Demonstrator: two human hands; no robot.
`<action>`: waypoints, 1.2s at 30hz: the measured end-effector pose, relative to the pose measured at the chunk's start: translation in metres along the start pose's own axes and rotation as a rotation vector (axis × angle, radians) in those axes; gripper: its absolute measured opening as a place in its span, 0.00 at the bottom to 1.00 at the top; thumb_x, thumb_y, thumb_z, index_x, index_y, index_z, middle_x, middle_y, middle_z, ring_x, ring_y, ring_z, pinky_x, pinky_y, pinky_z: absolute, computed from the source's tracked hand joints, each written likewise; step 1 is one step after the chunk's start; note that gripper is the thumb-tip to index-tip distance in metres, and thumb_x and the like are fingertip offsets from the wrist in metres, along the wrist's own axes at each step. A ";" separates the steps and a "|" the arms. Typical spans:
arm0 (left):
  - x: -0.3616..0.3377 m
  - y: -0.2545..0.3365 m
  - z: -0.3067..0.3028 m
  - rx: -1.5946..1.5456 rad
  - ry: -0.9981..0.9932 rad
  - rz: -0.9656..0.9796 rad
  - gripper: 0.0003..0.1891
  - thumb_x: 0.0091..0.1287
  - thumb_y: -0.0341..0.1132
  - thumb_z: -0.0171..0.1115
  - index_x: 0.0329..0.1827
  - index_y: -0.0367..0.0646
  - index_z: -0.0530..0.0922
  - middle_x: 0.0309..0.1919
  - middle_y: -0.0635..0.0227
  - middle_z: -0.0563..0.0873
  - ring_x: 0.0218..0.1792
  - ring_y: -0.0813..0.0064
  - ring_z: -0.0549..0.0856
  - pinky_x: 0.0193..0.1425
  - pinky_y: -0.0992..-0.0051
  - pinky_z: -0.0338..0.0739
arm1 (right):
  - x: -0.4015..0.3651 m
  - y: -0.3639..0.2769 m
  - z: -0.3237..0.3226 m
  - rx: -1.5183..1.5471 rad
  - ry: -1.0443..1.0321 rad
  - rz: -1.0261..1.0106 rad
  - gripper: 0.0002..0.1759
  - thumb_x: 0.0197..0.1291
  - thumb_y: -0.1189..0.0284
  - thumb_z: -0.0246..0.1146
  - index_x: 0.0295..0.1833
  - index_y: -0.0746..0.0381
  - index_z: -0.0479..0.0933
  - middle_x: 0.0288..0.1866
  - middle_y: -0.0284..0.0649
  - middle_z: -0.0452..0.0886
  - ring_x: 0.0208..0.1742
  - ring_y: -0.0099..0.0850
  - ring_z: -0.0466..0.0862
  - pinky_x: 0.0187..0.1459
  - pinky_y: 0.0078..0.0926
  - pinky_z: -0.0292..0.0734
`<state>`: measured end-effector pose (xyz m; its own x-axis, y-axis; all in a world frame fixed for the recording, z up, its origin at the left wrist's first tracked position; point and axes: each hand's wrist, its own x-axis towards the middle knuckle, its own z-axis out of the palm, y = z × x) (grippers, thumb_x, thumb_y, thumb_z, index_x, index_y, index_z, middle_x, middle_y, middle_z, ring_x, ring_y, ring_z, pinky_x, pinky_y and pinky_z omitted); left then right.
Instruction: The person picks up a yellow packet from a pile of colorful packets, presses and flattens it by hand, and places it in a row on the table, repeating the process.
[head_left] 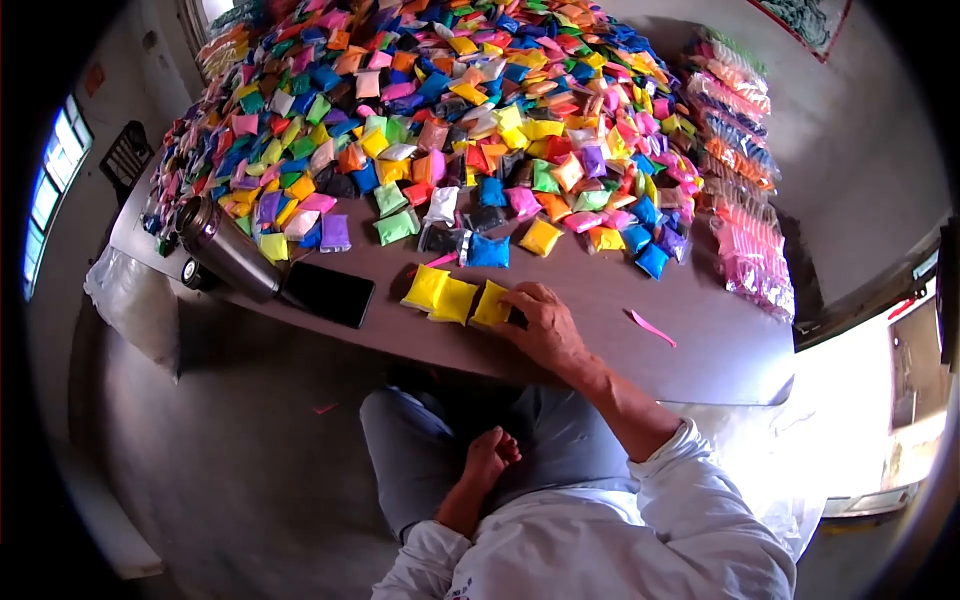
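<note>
My right hand (545, 328) is over the table's near edge, its fingers closed on the right end of a small yellow packet (489, 304). Just left of that packet, two more yellow packets (427, 288) lie side by side, touching each other. A dark patch shows under my right fingers; I cannot make out what it is. My left hand (490, 455) rests in my lap, fingers curled into a loose fist, with nothing seen in it. A pink plastic strip (653, 328) lies to the right of my right hand, and another pink strip (432, 265) is behind the yellow packets.
A large heap of colourful packets (430, 110) covers the back of the table (600, 330). Left of the yellow packets are a black phone (328, 294) and a steel flask (228, 250). Bagged pink strips (750, 250) are stacked at right. A clear plastic bag (135, 300) hangs at left.
</note>
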<state>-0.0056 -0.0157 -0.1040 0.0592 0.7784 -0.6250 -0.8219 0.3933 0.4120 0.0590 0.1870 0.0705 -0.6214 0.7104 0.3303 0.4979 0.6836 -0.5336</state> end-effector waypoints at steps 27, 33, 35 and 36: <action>0.007 -0.006 -0.006 -0.015 -0.062 -0.007 0.11 0.63 0.41 0.54 0.28 0.44 0.72 0.27 0.65 0.77 0.29 0.70 0.77 0.38 0.68 0.74 | 0.017 0.121 -0.064 -0.328 0.406 0.097 0.15 0.44 0.81 0.54 0.42 0.65 0.74 0.46 0.46 0.74 0.47 0.43 0.72 0.49 0.33 0.67; 0.001 -0.003 0.001 -0.005 -0.016 -0.005 0.11 0.63 0.41 0.54 0.28 0.44 0.72 0.27 0.65 0.77 0.29 0.71 0.77 0.38 0.68 0.75 | 0.018 0.135 -0.062 -0.329 0.376 0.058 0.16 0.45 0.81 0.54 0.42 0.64 0.75 0.44 0.43 0.75 0.48 0.41 0.72 0.51 0.31 0.66; 0.001 -0.002 0.002 0.002 0.002 -0.002 0.11 0.63 0.41 0.54 0.28 0.44 0.72 0.27 0.65 0.77 0.29 0.71 0.77 0.38 0.68 0.75 | 0.017 0.129 -0.064 -0.313 0.390 0.056 0.15 0.45 0.82 0.54 0.42 0.63 0.76 0.44 0.43 0.75 0.47 0.40 0.73 0.50 0.31 0.66; 0.001 -0.002 0.001 -0.003 0.002 -0.010 0.11 0.63 0.41 0.54 0.28 0.44 0.72 0.27 0.65 0.77 0.29 0.71 0.77 0.38 0.68 0.75 | 0.012 0.124 -0.063 -0.269 0.368 0.032 0.15 0.45 0.83 0.53 0.41 0.63 0.76 0.45 0.43 0.75 0.48 0.41 0.73 0.51 0.32 0.67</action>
<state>-0.0035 -0.0155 -0.1049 0.0668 0.7735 -0.6302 -0.8228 0.4000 0.4037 0.1516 0.2905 0.0571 -0.3714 0.7107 0.5974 0.6828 0.6451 -0.3429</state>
